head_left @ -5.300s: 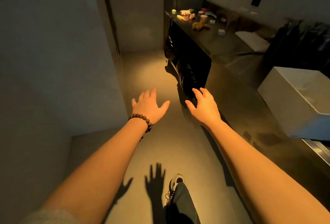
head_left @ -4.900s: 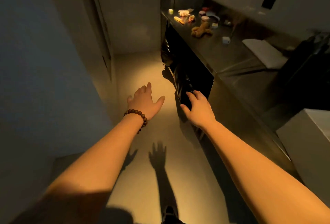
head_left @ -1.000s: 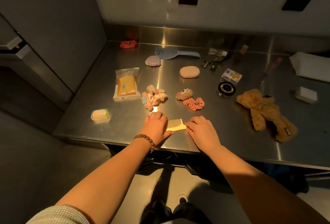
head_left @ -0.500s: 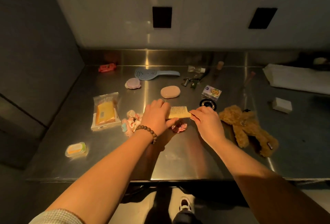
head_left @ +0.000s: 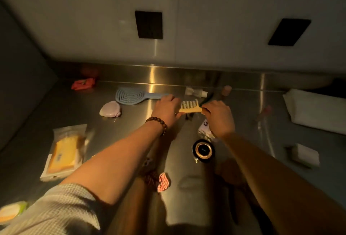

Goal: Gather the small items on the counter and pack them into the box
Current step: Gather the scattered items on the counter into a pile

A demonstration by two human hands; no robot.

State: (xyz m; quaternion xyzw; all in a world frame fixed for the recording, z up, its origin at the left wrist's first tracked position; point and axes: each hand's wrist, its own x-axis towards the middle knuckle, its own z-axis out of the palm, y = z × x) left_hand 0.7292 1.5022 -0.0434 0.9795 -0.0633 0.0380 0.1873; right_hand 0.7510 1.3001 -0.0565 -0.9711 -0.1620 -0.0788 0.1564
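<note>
Yellow comb [head_left: 190, 107] being pinched at both ends above the steel counter [head_left: 131, 141].
Left hand [head_left: 165, 110] and right hand [head_left: 218, 116] are gripping lightly; reaching over clutter, a slipping fingertip is risking a drop.

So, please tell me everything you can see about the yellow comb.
The comb is pale yellow and looks like plastic, with a solid spine on its near edge and fine teeth pointing away, toward the wall. It is held level above the steel counter, near the back. The left hand grips one end, the right hand pinches the other. It looks whole.
</note>
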